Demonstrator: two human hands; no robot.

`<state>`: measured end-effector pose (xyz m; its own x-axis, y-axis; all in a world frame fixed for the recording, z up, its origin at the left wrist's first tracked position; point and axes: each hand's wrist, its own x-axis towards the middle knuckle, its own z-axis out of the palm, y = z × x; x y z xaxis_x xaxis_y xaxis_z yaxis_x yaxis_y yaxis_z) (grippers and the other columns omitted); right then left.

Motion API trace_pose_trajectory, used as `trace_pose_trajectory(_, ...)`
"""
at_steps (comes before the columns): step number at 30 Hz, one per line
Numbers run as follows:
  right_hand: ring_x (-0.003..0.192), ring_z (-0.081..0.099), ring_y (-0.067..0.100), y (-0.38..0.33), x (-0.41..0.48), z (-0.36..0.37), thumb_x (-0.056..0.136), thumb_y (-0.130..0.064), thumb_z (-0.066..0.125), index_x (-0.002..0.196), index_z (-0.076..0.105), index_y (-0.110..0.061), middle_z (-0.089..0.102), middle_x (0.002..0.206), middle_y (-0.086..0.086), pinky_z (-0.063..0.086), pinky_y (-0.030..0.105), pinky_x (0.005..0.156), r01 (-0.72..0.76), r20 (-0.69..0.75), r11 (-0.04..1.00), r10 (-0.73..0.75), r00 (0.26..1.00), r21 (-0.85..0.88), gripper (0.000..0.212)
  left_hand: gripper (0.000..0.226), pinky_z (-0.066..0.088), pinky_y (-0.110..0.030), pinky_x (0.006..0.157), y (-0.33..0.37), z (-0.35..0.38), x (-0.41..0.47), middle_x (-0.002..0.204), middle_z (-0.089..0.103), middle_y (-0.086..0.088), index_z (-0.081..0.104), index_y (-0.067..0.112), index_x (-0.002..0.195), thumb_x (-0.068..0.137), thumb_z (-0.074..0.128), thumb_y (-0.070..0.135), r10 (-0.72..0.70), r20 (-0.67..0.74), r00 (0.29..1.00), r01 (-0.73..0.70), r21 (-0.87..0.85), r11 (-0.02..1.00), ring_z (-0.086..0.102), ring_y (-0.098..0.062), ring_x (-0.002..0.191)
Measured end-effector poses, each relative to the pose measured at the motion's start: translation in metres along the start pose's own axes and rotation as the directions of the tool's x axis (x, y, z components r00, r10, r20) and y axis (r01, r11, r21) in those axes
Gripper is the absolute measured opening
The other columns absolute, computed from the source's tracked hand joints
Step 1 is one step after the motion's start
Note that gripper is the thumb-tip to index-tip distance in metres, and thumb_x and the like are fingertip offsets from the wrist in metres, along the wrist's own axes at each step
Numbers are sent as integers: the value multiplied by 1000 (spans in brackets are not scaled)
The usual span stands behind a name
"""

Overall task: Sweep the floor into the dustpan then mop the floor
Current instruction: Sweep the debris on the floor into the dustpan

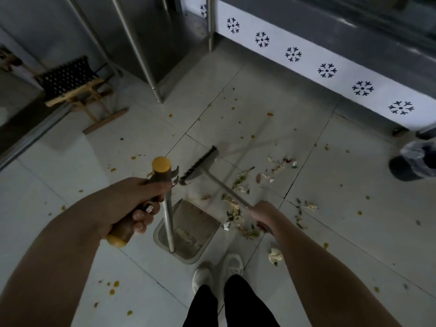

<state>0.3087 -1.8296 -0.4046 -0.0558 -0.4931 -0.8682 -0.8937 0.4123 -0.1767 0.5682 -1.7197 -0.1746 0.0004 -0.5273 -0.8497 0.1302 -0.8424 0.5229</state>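
My left hand (132, 201) is closed around the dustpan handle (161, 164), a brown cylindrical grip with yellow caps at both ends, fingers curled under it. A thin metal pole (168, 220) runs from the grip down to the dustpan (195, 232), a grey tray with rounded corners flat on the floor (342, 232) just ahead of my white shoes (233, 263). Its inside looks dusty and streaked. My right hand (264, 215) is closed around the broom handle (226, 188), a slim metal rod. The broom head (200, 165) is a flat grey bar with short dark bristles, beyond the pan's open edge and blurred; can't tell whether it touches the floor. The scraps (236, 208), pale peels, green bits and crumbs, lie in a loose heap just right of the dustpan's mouth, under the rod, with more scattered further right and small orange spots all over. The floor is large pale glossy tiles with dark joints. At the right edge is a dark round bin (412, 164) lined with crinkled clear plastic; contents not visible. Far left there's a wooden folding stool (70, 83) with a black perforated seat. Shiny steel legs (141, 50) stand behind it, and along the back right runs a white panel (330, 69) printed with dark snowflake shapes.
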Motion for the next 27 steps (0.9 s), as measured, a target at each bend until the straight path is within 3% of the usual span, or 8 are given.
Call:
trace_pose_trajectory(5, 55, 51, 16, -39, -1, 54, 94, -28, 46, 73, 51, -12, 52, 66, 2, 39, 25, 47, 72, 28, 980, -68, 997, -183, 28, 33, 32, -17, 32, -19, -13, -10, 44, 38, 0, 47, 10, 70, 60, 66, 35, -19, 8, 1000, 20, -39, 999, 31, -7, 28)
trace_pose_trajectory(9, 59, 53, 15, -22, -6, 65, 90, -25, 49, 73, 55, -13, 54, 68, 2, 35, 23, 48, 75, 32, 924, -68, 997, -376, 22, 32, 31, -16, 33, -30, -15, -13, 44, 37, 1, 46, 11, 68, 62, 66, 35, -44, 19, 999, 45, -30, 999, 30, -7, 29)
trace_pose_trajectory(13, 54, 55, 12, 6, -14, 42, 88, -32, 51, 66, 53, -16, 57, 64, -3, 38, 22, 47, 21, -91, 898, -68, 994, -440, 27, 28, 32, -15, 34, -45, -14, -19, 43, 38, 1, 47, 11, 68, 69, 64, 33, -66, 35, 997, 67, -15, 998, 31, -8, 29)
trace_pose_trajectory(18, 62, 58, 15, 37, -26, 8, 92, -32, 46, 82, 56, -15, 57, 69, 0, 43, 22, 56, -102, -233, 874, -13, 972, -476, 22, 29, 32, -15, 35, -54, -19, -29, 45, 37, 0, 47, 12, 68, 66, 65, 34, -39, 47, 998, 40, -21, 999, 30, -7, 30)
trace_pose_trajectory(22, 68, 62, 19, 54, -42, -5, 91, -28, 49, 76, 57, -12, 60, 70, 2, 48, 25, 65, -126, -282, 897, 1, 959, -424, 24, 31, 33, -16, 34, -61, -18, -39, 44, 39, 1, 49, 11, 68, 62, 67, 35, -12, 80, 997, 12, 10, 1000, 32, -8, 29)
trace_pose_trajectory(27, 46, 50, 18, 63, -47, 0, 92, -24, 50, 69, 51, -5, 53, 57, 9, 42, 24, 50, -149, -151, 984, 133, 979, -97, 30, 32, 35, -16, 35, -70, -16, -47, 44, 40, 0, 49, 11, 70, 61, 67, 37, 16, 80, 997, -20, 48, 999, 34, -8, 30)
